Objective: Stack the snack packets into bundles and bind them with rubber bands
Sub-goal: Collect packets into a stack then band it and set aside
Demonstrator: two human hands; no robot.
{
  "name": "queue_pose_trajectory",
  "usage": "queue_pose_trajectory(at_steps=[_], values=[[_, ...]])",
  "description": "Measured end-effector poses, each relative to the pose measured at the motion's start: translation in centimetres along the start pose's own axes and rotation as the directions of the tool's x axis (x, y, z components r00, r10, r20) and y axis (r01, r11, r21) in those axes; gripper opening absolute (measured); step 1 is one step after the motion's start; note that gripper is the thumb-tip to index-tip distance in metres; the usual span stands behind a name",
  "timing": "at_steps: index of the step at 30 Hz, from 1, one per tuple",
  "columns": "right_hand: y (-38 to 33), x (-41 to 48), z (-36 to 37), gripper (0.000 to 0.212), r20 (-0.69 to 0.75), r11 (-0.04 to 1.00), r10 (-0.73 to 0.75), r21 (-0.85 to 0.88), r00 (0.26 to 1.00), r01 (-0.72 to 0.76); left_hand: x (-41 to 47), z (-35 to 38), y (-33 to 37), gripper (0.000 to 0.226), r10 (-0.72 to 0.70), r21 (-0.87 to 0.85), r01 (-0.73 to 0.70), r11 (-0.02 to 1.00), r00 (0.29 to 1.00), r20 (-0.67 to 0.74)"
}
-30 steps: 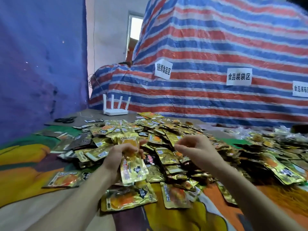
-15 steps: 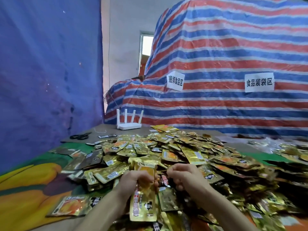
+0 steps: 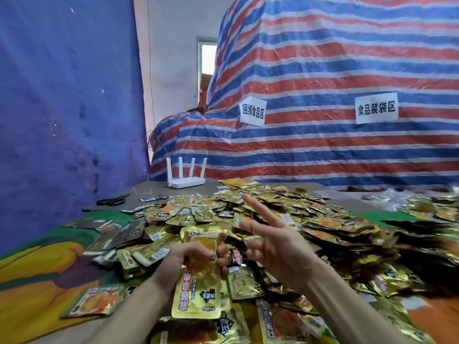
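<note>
My left hand (image 3: 191,256) grips an upright stack of gold snack packets (image 3: 198,289) around its middle, low in the centre of the view. Just right of it, my right hand (image 3: 270,242) is raised with its fingers spread apart. A thin yellow rubber band (image 3: 252,224) is stretched over those spread fingers. A big heap of loose gold and orange snack packets (image 3: 285,214) covers the table behind and around both hands.
A white router (image 3: 186,181) with several antennas stands at the back of the table. Black scissors (image 3: 111,201) lie at the back left. A striped tarp (image 3: 323,95) with paper labels rises behind; a blue sheet (image 3: 62,108) hangs on the left.
My right hand went from curled beside the stack to raised with fingers spread, stretching the rubber band. My left hand kept hold of the packet stack. The camera tilted upward.
</note>
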State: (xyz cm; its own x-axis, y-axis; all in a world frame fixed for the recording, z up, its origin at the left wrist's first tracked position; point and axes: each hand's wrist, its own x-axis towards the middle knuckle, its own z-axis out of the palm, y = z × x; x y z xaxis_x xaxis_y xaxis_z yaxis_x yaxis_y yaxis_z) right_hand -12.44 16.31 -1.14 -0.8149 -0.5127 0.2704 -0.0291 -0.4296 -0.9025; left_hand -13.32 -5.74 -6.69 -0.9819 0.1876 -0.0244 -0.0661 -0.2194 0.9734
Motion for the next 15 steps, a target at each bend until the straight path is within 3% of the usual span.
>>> queue_pose_trajectory(at_steps=[3, 7, 11, 15], values=[[0.9, -0.1, 0.5, 0.062, 0.038, 0.976, 0.023, -0.216, 0.999, -0.014, -0.9, 1.2, 0.7, 0.036, 0.043, 0.095, -0.035, 0.995, 0.996, -0.083], [1.2, -0.2, 1.0, 0.079, -0.065, 0.937, -0.018, -0.349, 0.998, -0.005, -1.8, 2.0, 1.3, 0.017, 0.081, 0.08, -0.065, 0.995, 0.972, -0.219], [1.8, -0.4, 2.0, 0.064, -0.135, 0.895, -0.039, -0.445, 0.99, -0.026, -2.0, 2.3, 1.9, 0.021, 0.164, -0.054, -0.211, 0.976, 0.876, -0.454], [4.2, -0.3, 3.9, 0.057, -0.107, 0.86, -0.017, -0.509, 0.994, -0.04, -2.0, 3.5, 2.1, 0.024, 0.186, -0.107, -0.278, 0.955, 0.836, -0.517]])
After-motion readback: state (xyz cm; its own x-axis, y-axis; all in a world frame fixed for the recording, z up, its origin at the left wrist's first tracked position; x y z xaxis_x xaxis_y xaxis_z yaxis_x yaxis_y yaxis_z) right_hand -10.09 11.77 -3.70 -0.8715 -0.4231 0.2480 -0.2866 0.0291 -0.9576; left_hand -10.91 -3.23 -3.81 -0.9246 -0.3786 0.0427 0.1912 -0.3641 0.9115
